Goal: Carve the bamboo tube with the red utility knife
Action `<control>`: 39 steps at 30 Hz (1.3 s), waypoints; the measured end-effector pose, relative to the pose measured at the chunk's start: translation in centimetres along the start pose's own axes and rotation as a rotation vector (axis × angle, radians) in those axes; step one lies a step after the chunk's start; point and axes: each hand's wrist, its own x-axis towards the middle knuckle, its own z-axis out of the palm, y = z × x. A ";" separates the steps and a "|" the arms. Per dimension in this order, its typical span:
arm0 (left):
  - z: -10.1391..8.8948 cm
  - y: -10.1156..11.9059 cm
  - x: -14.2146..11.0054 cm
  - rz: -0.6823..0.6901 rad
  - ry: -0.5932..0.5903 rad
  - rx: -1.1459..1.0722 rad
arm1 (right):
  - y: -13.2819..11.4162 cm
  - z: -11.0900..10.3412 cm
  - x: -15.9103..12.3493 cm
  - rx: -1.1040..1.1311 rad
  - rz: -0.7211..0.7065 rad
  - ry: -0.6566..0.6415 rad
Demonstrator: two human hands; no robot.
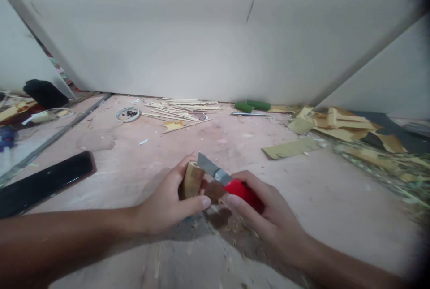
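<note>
My left hand [174,195] is wrapped round a short, light brown wooden piece [193,180] with a hollow at its top end. The fingers behind the piece are mostly hidden. In my right hand [265,208] is a utility knife [243,192] with a red handle and a broad metal blade. Its blade points up and left, close beside the top of the wooden piece; whether they touch I cannot tell. A small brown piece [215,190] shows between the hands, and what holds it is unclear. Shavings lie on the surface below.
A black phone [47,183] lies at the left. Along the back wall are thin wooden sticks [181,109], a round lid [127,114] with dark bits, and green rolls [251,106]. Sandpaper [290,148] and torn brown paper [346,125] lie at the right.
</note>
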 end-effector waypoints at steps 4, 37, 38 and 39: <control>-0.1 0.0 0.1 0.058 -0.032 -0.049 | 0.0 -0.1 0.0 -0.025 -0.046 -0.071; 0.3 0.0 0.0 0.016 -0.043 0.010 | 0.1 0.0 0.2 -0.047 -0.150 -0.164; 0.3 0.0 0.0 0.018 -0.039 0.022 | 0.1 0.0 0.2 -0.049 -0.154 -0.162; 0.2 0.0 0.0 0.021 -0.035 0.034 | 0.1 0.0 0.2 -0.049 -0.160 -0.157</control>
